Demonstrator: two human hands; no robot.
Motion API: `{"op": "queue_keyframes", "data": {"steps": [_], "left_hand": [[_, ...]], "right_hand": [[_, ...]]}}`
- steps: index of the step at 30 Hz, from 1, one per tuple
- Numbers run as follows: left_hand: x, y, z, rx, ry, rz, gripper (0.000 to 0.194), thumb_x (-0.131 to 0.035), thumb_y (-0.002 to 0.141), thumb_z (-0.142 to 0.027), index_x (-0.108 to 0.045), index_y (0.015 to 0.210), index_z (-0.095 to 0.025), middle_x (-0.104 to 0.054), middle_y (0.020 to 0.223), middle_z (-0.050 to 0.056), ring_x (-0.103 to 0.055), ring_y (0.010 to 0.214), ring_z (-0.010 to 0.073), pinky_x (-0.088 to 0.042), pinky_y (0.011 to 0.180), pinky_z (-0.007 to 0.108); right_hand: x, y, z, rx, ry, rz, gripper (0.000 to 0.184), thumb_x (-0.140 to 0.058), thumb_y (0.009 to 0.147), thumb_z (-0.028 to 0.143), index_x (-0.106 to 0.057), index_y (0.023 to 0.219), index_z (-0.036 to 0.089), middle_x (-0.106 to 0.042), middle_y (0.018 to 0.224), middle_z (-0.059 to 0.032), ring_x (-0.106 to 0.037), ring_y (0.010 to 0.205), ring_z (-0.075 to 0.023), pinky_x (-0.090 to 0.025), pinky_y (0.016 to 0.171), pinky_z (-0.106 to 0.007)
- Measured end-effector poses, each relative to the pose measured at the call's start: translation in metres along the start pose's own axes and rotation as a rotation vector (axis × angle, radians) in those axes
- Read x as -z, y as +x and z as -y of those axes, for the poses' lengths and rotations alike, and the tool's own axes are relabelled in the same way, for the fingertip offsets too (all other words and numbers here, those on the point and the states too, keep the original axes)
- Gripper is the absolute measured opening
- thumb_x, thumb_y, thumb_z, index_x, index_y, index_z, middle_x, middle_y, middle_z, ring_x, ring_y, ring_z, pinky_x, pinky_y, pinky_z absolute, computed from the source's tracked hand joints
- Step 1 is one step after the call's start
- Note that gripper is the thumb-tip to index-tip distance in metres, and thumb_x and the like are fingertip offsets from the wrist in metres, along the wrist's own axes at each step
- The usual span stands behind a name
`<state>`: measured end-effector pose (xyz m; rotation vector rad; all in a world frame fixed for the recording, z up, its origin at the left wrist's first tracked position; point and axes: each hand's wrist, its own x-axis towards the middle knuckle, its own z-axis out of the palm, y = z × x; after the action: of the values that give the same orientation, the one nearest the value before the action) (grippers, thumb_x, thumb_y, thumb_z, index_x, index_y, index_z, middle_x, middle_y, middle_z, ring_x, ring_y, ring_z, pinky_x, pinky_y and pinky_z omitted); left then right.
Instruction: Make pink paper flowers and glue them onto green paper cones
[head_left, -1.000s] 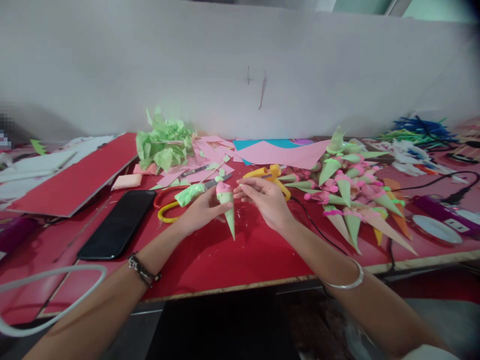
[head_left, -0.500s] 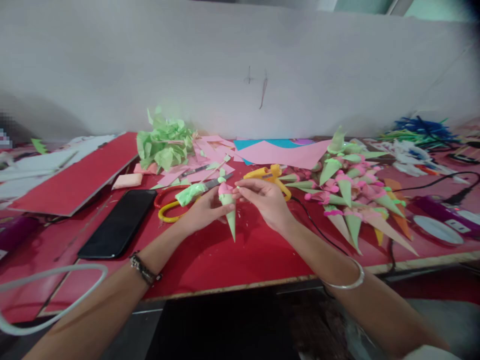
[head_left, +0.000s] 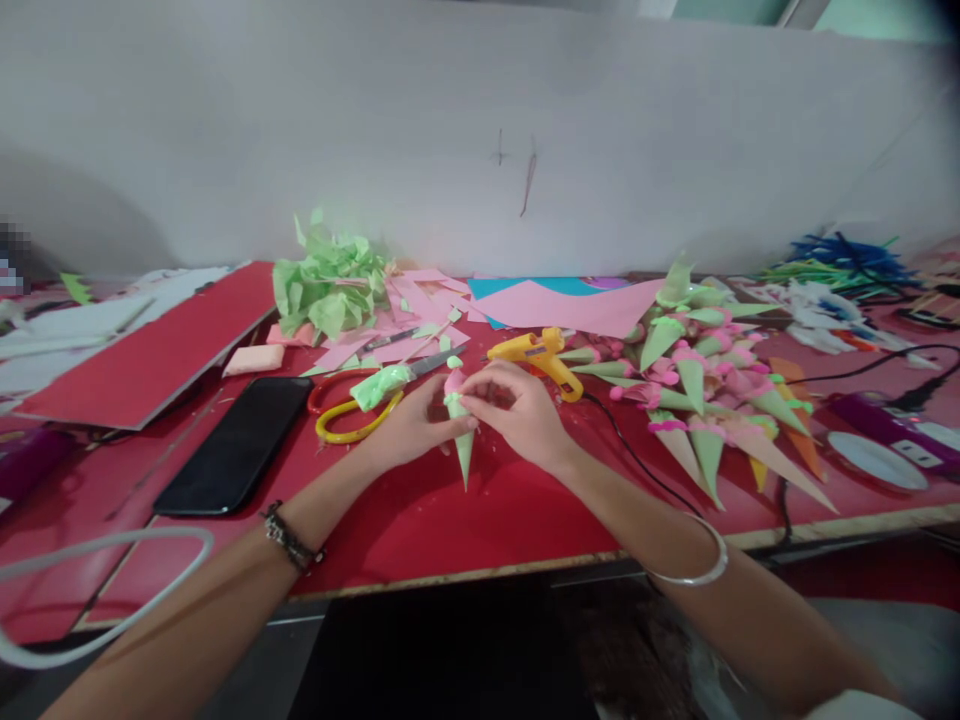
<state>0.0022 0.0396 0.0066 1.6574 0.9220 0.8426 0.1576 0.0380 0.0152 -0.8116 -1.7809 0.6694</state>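
Note:
My left hand (head_left: 409, 430) is closed round a small paper ice-cream cone (head_left: 465, 455), pale green, its tip pointing down. Pink stuff tops the cone, with a light green blob (head_left: 454, 363) at the peak and green trim along the rim. The thumb and forefinger of my right hand (head_left: 517, 410) pinch at the rim; any small piece between them is hidden. Just left of the cone lies a soft green lump (head_left: 382, 387) on the scissors (head_left: 349, 425). A yellow glue gun (head_left: 541, 358) rests behind my right hand.
Many finished-looking paper cones (head_left: 690, 375) are heaped at the right, near a white lid (head_left: 877, 460) and a purple power strip (head_left: 885, 430). A black phone (head_left: 236, 445), a red board (head_left: 172, 340), crumpled green paper (head_left: 330, 280) and pink sheets (head_left: 562, 308) lie around.
My right fingertips, earlier apart from the cone with a tiny pale piece in them, have moved left onto its rim. The cone has shifted slightly right and turned a little more upright.

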Motion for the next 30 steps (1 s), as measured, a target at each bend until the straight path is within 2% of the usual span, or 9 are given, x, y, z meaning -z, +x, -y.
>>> {"op": "queue_keyframes", "data": {"steps": [5,8,11,16,20,23,26,30], "left_hand": [[0.0007,-0.0002,-0.0004,-0.037,0.097,-0.063,0.046,-0.061,0.067,-0.034,-0.043,0.106,-0.016,-0.055,0.085,0.002,-0.055,0.061,0.0122,-0.048,0.048,0.024],[0.0011,0.0003,0.0009,-0.11,0.18,-0.107,0.045,-0.061,0.067,-0.033,-0.045,0.104,-0.015,-0.056,0.092,0.004,-0.057,0.074,0.016,-0.05,0.062,0.03],[0.0013,0.0003,0.0018,-0.166,0.258,-0.129,0.044,-0.061,0.068,-0.032,-0.045,0.106,-0.015,-0.056,0.099,0.006,-0.056,0.086,0.0181,-0.048,0.075,0.033],[0.0018,0.0,0.0019,-0.174,0.369,-0.155,0.05,-0.062,0.068,-0.035,-0.044,0.109,-0.013,-0.055,0.101,0.008,-0.054,0.091,0.0198,-0.044,0.08,0.033],[0.0034,0.0009,0.0032,-0.169,0.405,-0.165,0.051,-0.06,0.069,-0.037,-0.044,0.111,-0.014,-0.056,0.102,0.007,-0.055,0.088,0.0184,-0.045,0.077,0.03],[0.0043,0.0014,0.0057,-0.089,0.475,-0.116,0.042,-0.055,0.072,-0.041,-0.05,0.104,-0.014,-0.059,0.086,0.004,-0.055,0.073,0.0158,-0.045,0.065,0.027],[0.0046,0.0009,0.0076,-0.071,0.677,-0.097,0.039,-0.053,0.072,-0.046,-0.056,0.092,-0.013,-0.057,0.075,0.003,-0.052,0.065,0.0151,-0.043,0.06,0.027],[0.0072,-0.0011,0.003,-0.111,0.968,-0.199,0.043,-0.051,0.07,-0.055,-0.06,0.084,-0.015,-0.055,0.079,0.005,-0.052,0.07,0.0173,-0.041,0.065,0.028]], "right_hand": [[0.0016,0.0007,0.0019,0.0,-0.009,0.007,0.003,-0.059,0.072,0.02,-0.062,0.074,0.019,-0.052,0.069,0.0007,-0.048,0.064,-0.01,-0.04,0.055,-0.022],[0.0014,0.0006,0.002,-0.016,0.008,0.005,0.003,-0.059,0.073,0.02,-0.061,0.071,0.019,-0.053,0.069,0.0006,-0.048,0.065,-0.0101,-0.04,0.056,-0.022],[-0.0007,0.0002,-0.0009,-0.078,0.079,0.01,0.002,-0.058,0.072,0.02,-0.058,0.071,0.018,-0.053,0.07,0.0006,-0.049,0.065,-0.0101,-0.041,0.057,-0.023],[-0.004,0.0008,-0.0061,-0.197,0.213,0.034,0.008,-0.059,0.07,0.023,-0.052,0.074,0.019,-0.053,0.074,0.0007,-0.05,0.069,-0.011,-0.042,0.061,-0.024],[-0.0025,0.0021,-0.0046,-0.22,0.267,0.041,0.009,-0.058,0.07,0.023,-0.052,0.075,0.019,-0.051,0.074,0.0015,-0.049,0.068,-0.0102,-0.041,0.062,-0.024],[-0.0005,0.0032,-0.0016,-0.269,0.288,0.01,0.007,-0.055,0.071,0.024,-0.052,0.076,0.019,-0.05,0.07,0.0029,-0.046,0.062,-0.0085,-0.039,0.061,-0.024],[0.0,0.0041,-0.0001,-0.313,0.287,-0.023,0.005,-0.052,0.073,0.023,-0.052,0.075,0.018,-0.05,0.071,0.0032,-0.044,0.056,-0.0067,-0.038,0.057,-0.023],[-0.0004,0.0046,-0.0009,-0.314,0.268,-0.036,0.004,-0.051,0.073,0.022,-0.052,0.073,0.018,-0.051,0.07,0.0033,-0.043,0.054,-0.006,-0.037,0.055,-0.022]]}}
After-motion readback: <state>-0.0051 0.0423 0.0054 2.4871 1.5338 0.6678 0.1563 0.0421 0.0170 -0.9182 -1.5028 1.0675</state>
